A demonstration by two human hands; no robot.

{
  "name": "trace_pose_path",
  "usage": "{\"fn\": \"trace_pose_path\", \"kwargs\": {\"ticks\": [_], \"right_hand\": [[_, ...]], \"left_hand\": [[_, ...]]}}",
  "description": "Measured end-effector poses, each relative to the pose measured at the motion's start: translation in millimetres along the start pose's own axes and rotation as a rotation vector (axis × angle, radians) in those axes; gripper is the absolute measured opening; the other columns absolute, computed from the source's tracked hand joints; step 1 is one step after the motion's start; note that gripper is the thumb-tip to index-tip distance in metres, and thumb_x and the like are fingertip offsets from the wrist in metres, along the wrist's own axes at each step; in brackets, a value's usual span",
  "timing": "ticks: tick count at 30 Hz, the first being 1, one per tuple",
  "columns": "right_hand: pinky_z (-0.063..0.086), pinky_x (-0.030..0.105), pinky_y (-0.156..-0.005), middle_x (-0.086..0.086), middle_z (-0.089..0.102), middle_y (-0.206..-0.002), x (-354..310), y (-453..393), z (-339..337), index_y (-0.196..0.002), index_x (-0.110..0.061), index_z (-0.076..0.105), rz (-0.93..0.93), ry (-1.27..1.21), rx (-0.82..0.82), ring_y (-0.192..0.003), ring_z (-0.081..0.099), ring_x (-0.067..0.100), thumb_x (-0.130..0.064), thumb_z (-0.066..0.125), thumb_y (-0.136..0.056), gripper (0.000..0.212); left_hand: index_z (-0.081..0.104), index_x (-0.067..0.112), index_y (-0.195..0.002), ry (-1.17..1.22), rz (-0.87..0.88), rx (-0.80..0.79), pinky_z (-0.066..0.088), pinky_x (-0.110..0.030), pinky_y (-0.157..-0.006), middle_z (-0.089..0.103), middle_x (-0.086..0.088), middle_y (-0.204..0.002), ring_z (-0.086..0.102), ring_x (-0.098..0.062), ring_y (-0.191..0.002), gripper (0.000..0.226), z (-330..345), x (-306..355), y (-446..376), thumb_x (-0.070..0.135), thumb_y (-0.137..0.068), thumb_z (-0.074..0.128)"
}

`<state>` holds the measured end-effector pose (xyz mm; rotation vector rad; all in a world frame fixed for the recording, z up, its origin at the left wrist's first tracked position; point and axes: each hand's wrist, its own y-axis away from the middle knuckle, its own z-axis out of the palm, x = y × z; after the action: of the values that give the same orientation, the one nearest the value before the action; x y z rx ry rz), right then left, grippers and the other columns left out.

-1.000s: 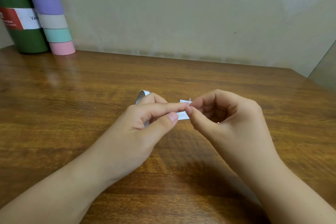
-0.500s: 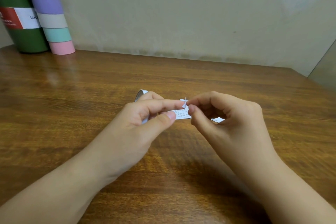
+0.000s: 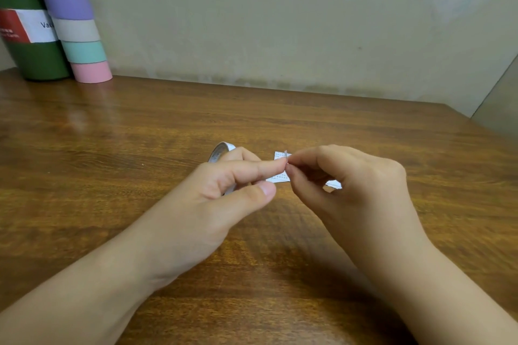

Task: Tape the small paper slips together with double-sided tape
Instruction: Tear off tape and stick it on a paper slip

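Near the middle of the frame I have both hands raised just above the wooden table (image 3: 280, 109), fingertips meeting. My left hand (image 3: 213, 193) has its forefinger and thumb curled toward a small white paper slip (image 3: 280, 178) printed with rows of tiny marks; the slip sits between the two hands, its near edge by my left thumb (whether that thumb truly clamps it I cannot tell, since the fingers cover the contact). My right hand (image 3: 350, 185) is curled tight, forefinger and thumb pinching a thin, pale sliver of tape (image 3: 285, 153) that stands up at the slip's far edge, right where the two forefingers touch. A second white scrap (image 3: 333, 184) peeks out beneath the curled right fingers, lower and to the right of the slip; I can't say what holds it.

The roll of double-sided tape (image 3: 220, 150) shows just above the left knuckles, mostly hidden behind that hand.

In the upper left corner stand a dark green bottle (image 3: 30, 59) with a red and white label and, touching its right side, a tube (image 3: 75, 25) banded in teal, beige, purple and pink, leaning against the wall.
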<state>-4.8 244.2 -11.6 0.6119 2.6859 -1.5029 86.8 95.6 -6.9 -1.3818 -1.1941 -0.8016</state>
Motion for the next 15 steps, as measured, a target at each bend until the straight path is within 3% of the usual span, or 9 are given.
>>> {"fn": "trace_pose_path", "kwargs": {"ticks": [5, 10, 15], "right_hand": [[0.050, 0.034, -0.044, 0.001, 0.065, -0.066, -1.4, 1.7, 0.7, -0.078, -0.008, 0.071, -0.053, 0.089, -0.017, -0.053, 0.061, 0.019, -0.018, 0.060, -0.083, 0.015], [0.045, 0.025, -0.052, -0.004, 0.064, -0.063, -4.3, 0.7, -1.0, -0.074, -0.009, 0.070, -0.001, 0.034, 0.011, -0.054, 0.059, 0.011, -0.013, 0.067, -0.076, 0.005], [0.044, 0.024, -0.054, -0.004, 0.063, -0.062, -3.9, -0.2, -1.9, -0.073, -0.010, 0.069, 0.000, 0.010, 0.018, -0.054, 0.057, 0.009, -0.015, 0.063, -0.080, 0.010]], "left_hand": [[0.073, 0.035, -0.104, 0.002, -0.008, -0.002, 0.033, -0.002, -0.059, 0.048, 0.020, -0.074, 0.046, 0.008, -0.068, 0.032, -1.4, 2.1, 1.0, 0.030, -0.077, 0.054], [0.073, 0.035, -0.101, 0.028, -0.010, 0.015, 0.034, 0.000, -0.060, 0.050, 0.021, -0.072, 0.049, 0.009, -0.067, 0.031, -1.6, 2.4, 1.3, 0.029, -0.077, 0.054], [0.074, 0.029, -0.100, 0.064, -0.002, 0.020, 0.035, 0.000, -0.063, 0.050, 0.024, -0.067, 0.049, 0.009, -0.067, 0.031, -1.2, 2.8, 0.5, 0.026, -0.076, 0.054]]}}
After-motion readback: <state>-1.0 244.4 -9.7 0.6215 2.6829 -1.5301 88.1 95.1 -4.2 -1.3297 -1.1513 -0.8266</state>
